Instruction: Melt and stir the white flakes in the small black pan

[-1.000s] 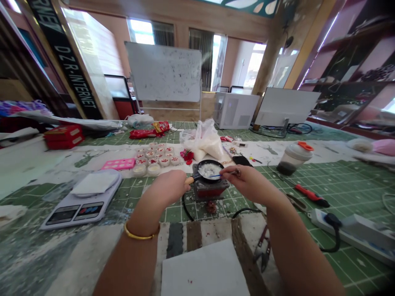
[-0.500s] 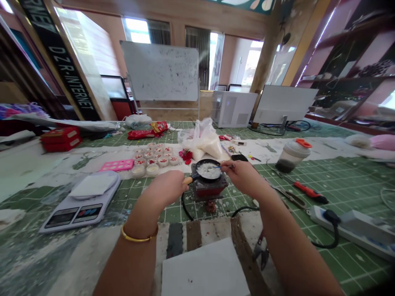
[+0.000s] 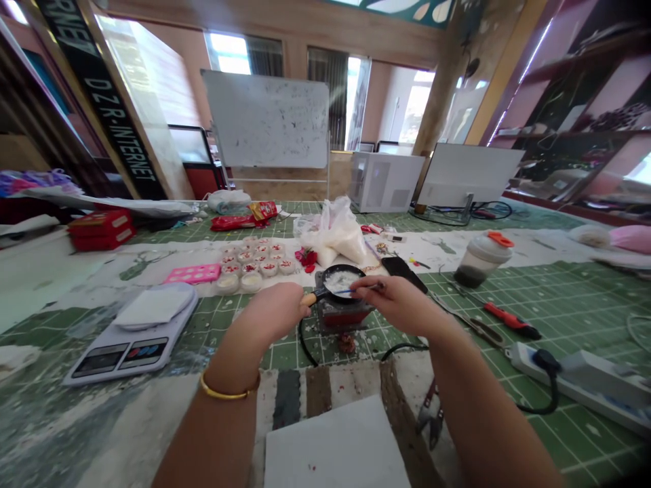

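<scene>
R hand (image 3: 391,298) slid in over pan rim (image 3: 336,299), pinching blue stick (image 3: 344,291), L hand (image 3: 279,305) gripping handle (image 3: 309,299), bag (image 3: 340,230) nr far side

One left hand (image 3: 279,308), one right hand (image 3: 394,299), one pan (image 3: 325,292), one thin stick (image 3: 346,291); one scale (image 3: 176,329) left, one whiteboard (image 3: 267,118) far.

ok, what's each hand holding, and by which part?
Left hand: small frying pan, by its tan-ended handle. Right hand: thin blue stick, behind its pan-side tip.
</scene>
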A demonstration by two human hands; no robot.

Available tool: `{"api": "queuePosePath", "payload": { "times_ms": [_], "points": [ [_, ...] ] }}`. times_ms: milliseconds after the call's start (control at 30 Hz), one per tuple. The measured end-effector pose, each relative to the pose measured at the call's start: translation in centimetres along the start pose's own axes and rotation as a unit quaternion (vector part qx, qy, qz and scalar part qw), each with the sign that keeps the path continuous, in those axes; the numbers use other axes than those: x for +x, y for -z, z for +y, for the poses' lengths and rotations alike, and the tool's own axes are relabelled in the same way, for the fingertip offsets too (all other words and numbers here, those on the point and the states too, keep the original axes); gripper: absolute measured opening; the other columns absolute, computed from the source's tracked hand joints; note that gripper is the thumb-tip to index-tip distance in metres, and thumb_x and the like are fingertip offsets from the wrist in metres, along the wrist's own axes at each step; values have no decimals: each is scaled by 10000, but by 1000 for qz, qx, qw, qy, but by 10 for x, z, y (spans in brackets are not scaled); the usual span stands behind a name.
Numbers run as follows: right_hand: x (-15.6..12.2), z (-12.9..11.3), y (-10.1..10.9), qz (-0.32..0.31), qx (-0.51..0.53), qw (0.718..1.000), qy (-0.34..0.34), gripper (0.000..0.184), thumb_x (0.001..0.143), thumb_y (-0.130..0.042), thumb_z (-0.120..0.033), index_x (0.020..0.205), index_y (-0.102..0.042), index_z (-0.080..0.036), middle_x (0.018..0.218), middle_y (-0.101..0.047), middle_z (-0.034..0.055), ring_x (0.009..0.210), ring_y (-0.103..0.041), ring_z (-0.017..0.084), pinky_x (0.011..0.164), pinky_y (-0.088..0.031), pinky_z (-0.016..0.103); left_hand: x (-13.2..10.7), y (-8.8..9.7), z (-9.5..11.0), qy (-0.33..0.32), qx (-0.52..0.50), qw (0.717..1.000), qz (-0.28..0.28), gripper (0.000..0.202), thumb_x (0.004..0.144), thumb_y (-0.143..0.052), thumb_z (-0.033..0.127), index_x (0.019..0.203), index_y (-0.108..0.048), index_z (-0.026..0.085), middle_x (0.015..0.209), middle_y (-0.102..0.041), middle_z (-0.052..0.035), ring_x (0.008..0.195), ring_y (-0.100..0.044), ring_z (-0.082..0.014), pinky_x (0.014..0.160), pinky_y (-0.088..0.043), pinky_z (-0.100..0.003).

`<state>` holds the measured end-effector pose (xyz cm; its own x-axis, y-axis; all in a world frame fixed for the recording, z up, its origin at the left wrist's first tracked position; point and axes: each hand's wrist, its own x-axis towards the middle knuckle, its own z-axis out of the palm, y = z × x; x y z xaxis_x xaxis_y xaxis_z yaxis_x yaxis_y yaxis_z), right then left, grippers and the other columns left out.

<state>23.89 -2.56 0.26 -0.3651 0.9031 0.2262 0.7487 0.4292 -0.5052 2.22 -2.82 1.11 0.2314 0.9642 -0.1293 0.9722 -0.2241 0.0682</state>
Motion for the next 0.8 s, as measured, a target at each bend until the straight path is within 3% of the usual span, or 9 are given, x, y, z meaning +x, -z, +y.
{"api": "queuePosePath", "payload": {
  "times_ms": [167, 367, 533, 700, 800],
  "points": [
    [5, 5, -1, 72, -81, 993, -56, 285, 833, -414, -323, 943, -649, -203, 874, -677, 59, 809, -594, 187, 720, -402, 271, 0, 0, 1, 5, -8, 1000, -1, 295, 753, -420, 405, 700, -567, 154, 742, -626, -66, 636, -563, -163, 493, -289, -249],
    [2, 2, -2, 12, -15, 1000, 13, 298, 854, -382, -345, 994, -626, -247, 908, -669, 17, 793, -592, 154, 694, -408, 243, 0, 0, 1, -7, -1, 1000, 9, 342, 778, -387, 435, 690, -566, 157, 726, -617, -70, 602, -550, -165, 478, -275, -254],
    [4, 5, -1, 73, -117, 989, -49, 277, 840, -410, -311, 932, -650, -206, 864, -674, 60, 819, -593, 192, 737, -400, 281, 0, 0, 1, 5, -5, 1000, -1, 306, 756, -424, 412, 703, -579, 154, 729, -625, -65, 624, -561, -161, 491, -285, -248],
    [-2, -1, 3, 0, -49, 999, 23, 299, 862, -371, -331, 988, -630, -255, 938, -667, 21, 847, -590, 165, 735, -409, 250, 0, 0, 2, -1, -2, 1000, 3, 337, 768, -397, 429, 707, -582, 154, 728, -621, -76, 611, -559, -173, 482, -286, -254],
    [0, 0, 1, 28, -70, 997, 0, 298, 856, -389, -312, 1007, -631, -227, 972, -662, 46, 897, -580, 180, 768, -405, 266, -1, 1, 1, 1, -6, 1000, -2, 282, 750, -412, 393, 712, -580, 170, 728, -622, -66, 599, -549, -173, 475, -282, -253]
  ]
}}
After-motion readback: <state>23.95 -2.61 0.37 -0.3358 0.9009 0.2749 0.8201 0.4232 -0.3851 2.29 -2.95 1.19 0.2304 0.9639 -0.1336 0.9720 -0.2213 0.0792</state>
